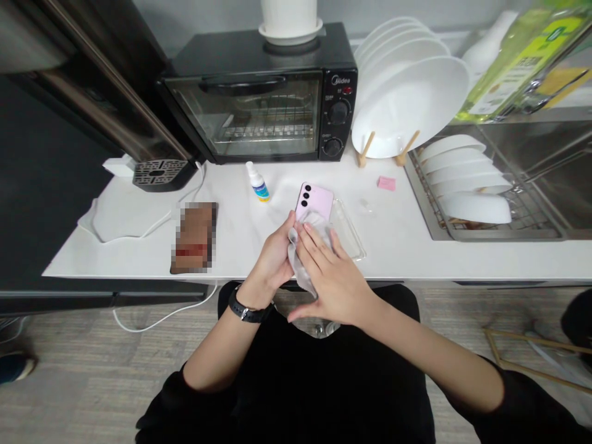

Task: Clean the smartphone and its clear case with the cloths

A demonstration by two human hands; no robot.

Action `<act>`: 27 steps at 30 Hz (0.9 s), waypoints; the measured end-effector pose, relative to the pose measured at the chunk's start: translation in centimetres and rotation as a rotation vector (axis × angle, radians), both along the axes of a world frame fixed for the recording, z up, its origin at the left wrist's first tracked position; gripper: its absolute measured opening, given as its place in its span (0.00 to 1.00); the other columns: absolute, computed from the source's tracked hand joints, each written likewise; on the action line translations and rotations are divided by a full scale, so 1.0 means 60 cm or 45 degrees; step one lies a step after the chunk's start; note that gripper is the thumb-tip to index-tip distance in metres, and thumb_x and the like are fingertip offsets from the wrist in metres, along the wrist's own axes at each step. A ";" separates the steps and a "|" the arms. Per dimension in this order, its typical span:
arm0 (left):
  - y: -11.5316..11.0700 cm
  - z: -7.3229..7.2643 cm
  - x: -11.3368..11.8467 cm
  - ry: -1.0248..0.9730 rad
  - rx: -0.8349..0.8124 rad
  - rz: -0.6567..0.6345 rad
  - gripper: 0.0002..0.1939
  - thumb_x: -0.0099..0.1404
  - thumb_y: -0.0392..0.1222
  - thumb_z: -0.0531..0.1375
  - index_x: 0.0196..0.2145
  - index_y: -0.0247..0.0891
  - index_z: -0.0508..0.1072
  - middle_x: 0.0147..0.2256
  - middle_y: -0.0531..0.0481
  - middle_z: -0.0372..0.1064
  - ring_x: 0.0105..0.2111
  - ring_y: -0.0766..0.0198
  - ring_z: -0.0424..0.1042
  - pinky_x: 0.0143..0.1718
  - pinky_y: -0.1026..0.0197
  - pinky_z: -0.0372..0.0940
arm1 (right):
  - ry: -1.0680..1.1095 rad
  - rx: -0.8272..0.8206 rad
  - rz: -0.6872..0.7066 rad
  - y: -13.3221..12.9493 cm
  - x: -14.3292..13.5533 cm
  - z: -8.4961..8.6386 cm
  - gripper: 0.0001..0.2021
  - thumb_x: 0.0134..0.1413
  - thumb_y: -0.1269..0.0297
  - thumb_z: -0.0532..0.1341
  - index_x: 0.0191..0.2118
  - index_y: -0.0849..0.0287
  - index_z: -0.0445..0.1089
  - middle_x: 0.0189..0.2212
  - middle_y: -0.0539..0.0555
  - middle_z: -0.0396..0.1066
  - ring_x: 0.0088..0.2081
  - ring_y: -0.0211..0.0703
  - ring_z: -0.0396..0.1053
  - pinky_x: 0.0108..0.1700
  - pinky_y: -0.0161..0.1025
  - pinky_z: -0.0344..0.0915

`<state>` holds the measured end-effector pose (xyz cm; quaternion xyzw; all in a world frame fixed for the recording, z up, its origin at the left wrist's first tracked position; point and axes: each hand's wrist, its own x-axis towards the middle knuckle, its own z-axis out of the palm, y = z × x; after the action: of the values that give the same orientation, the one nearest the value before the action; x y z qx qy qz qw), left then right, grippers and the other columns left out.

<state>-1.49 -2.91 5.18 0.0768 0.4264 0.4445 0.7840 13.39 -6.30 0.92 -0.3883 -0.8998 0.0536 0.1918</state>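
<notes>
A pink smartphone (319,198) with its camera side up is gripped along its left side by my left hand (274,256), which wears a black watch. A thin grey cloth (300,271) covers the lower part of the phone and hangs down below it. My right hand (333,271) lies over the cloth with fingers stretched out and thumb apart, pressing it on the phone. Beneath and right of the phone, a clear phone case (349,231) rests on the white counter (240,243). A small spray bottle (258,183) stands behind my left hand.
A brown, pixelated flat object (195,237) and a white cable (139,237) lie at left. Behind are a black toaster oven (259,117), a drink machine's drip tray (160,172) and racked plates (411,105). Bowls (476,206) sit by the sink; a pink slip (386,183) lies nearby.
</notes>
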 end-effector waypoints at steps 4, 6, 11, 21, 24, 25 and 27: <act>-0.011 -0.011 0.009 -0.013 0.050 -0.062 0.23 0.85 0.46 0.53 0.66 0.32 0.77 0.52 0.42 0.86 0.56 0.55 0.85 0.65 0.56 0.74 | 0.013 -0.018 -0.164 0.017 0.019 0.004 0.61 0.68 0.22 0.49 0.83 0.74 0.40 0.83 0.75 0.41 0.84 0.70 0.43 0.81 0.78 0.35; -0.012 -0.012 0.014 0.013 0.062 -0.059 0.23 0.84 0.47 0.54 0.67 0.33 0.76 0.53 0.42 0.86 0.56 0.54 0.84 0.66 0.55 0.73 | 0.046 -0.030 -0.203 0.021 0.021 0.004 0.61 0.68 0.22 0.50 0.83 0.74 0.40 0.83 0.76 0.40 0.84 0.71 0.41 0.81 0.80 0.38; 0.000 -0.006 0.006 -0.008 0.047 -0.044 0.27 0.85 0.49 0.50 0.70 0.30 0.73 0.55 0.37 0.85 0.57 0.52 0.84 0.67 0.52 0.73 | 0.040 -0.014 0.025 -0.013 -0.003 0.001 0.65 0.63 0.19 0.54 0.79 0.83 0.51 0.78 0.83 0.54 0.84 0.72 0.44 0.83 0.73 0.38; -0.006 -0.014 -0.004 0.039 0.055 -0.021 0.23 0.84 0.44 0.53 0.66 0.29 0.77 0.52 0.39 0.86 0.54 0.52 0.85 0.65 0.53 0.73 | 0.052 -0.017 -0.032 0.007 0.004 0.006 0.67 0.62 0.20 0.57 0.81 0.80 0.45 0.81 0.83 0.45 0.84 0.72 0.38 0.81 0.77 0.40; -0.003 -0.013 -0.005 0.019 0.060 -0.049 0.24 0.85 0.44 0.52 0.64 0.28 0.78 0.52 0.39 0.86 0.55 0.54 0.85 0.66 0.55 0.72 | 0.027 -0.018 0.027 0.001 0.005 0.006 0.66 0.63 0.20 0.56 0.81 0.80 0.44 0.80 0.81 0.47 0.84 0.70 0.42 0.82 0.75 0.39; -0.003 -0.012 -0.004 0.022 0.063 -0.069 0.23 0.85 0.44 0.52 0.64 0.29 0.78 0.53 0.39 0.86 0.55 0.53 0.85 0.66 0.54 0.72 | 0.025 -0.027 -0.017 0.007 0.009 0.006 0.64 0.65 0.21 0.54 0.82 0.78 0.44 0.81 0.80 0.46 0.84 0.70 0.43 0.82 0.76 0.38; -0.006 -0.011 -0.003 0.045 0.070 -0.103 0.23 0.84 0.44 0.53 0.65 0.31 0.78 0.54 0.40 0.85 0.55 0.53 0.85 0.66 0.53 0.73 | 0.046 -0.041 -0.132 0.023 0.019 0.007 0.61 0.68 0.23 0.52 0.83 0.75 0.43 0.82 0.78 0.42 0.84 0.70 0.42 0.81 0.78 0.37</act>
<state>-1.66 -3.28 4.54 0.1235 0.4244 0.4227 0.7912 14.56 -4.92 1.36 -0.4362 -0.8739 0.0651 0.2044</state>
